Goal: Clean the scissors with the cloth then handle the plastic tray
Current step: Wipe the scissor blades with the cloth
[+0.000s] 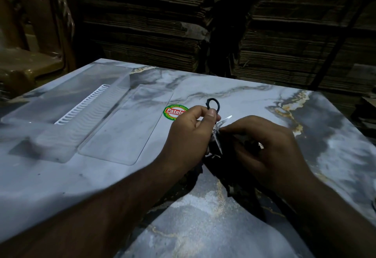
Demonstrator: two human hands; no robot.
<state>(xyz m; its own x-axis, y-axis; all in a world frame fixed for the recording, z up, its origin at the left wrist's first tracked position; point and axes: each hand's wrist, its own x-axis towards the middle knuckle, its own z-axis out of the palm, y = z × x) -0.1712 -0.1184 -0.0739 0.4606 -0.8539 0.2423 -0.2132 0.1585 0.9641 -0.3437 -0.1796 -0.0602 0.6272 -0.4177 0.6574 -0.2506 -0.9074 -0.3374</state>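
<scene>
**Scissors held open over the marble-look table, dark cloth at the blade**

We see a small pair of scissors with black plastic loop handles and bright steel blades (218,129), held above a glossy table top with a grey, white and gold marble pattern (234,95). The left hand (189,133) grips them near the handles: its thumb and curled fingers pinch the shank just below one round black loop, which sticks up clear of the fingers. The blades are spread apart, one thin pointed blade angling up to the right and the other pointing down toward us.

The right hand (264,145) has its fingers curled around a dark, crumpled cloth (234,178), and its fingertips pinch at the blades close to the pivot. The cloth is soft and bunched, hanging from that hand down to the table surface between the two forearms; in the dim light we cannot make out its weave.

The clear plastic tray (40,115), rectangular with rounded corners and a white ribbed slotted strip inside it, lies on the table to the left, well apart from both hands. Just beside it lies a flat transparent plastic sheet or lid (126,127). A round red, green and yellow sticker reading "Patels" (173,112) is stuck to the table near the left hand. Behind the table stand stacks of flat brown corrugated cardboard (152,23).
</scene>
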